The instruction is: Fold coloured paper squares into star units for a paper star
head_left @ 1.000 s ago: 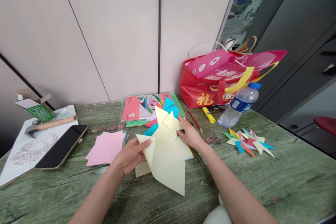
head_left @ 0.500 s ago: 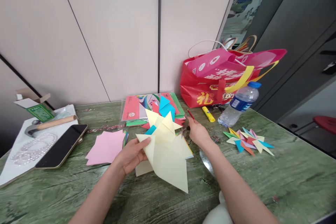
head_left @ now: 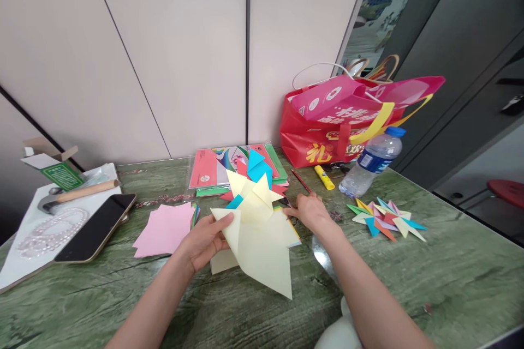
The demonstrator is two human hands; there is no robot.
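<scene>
My left hand (head_left: pixel 210 240) is closed on a pale yellow sheet of paper (head_left: pixel 266 253), thumb on top over a folded flap, fingers beneath. The sheet hangs slightly tilted above more paper squares. Just beyond it lie pale yellow folded paper pieces (head_left: pixel 256 196) and a blue folded piece (head_left: pixel 260 166). My right hand (head_left: pixel 313 214) is low on the table, right of the sheet, fingers bent inward beside a small dark object (head_left: pixel 290 203). What its fingertips hold is mostly hidden. A red pencil (head_left: pixel 301 181) lies just beyond this hand.
Pink paper squares (head_left: pixel 166 229) lie to the left, near a phone (head_left: pixel 98 226) and a hammer (head_left: pixel 82 192). Packaged coloured paper (head_left: pixel 208 169) is at the back. To the right are a glue stick (head_left: pixel 325 178), water bottle (head_left: pixel 372 162), red bag (head_left: pixel 319 131) and folded paper stars (head_left: pixel 387 219).
My right hand has come down and nearer, away from the red pencil, more of which now shows. My left hand and the yellow sheet have hardly moved.
</scene>
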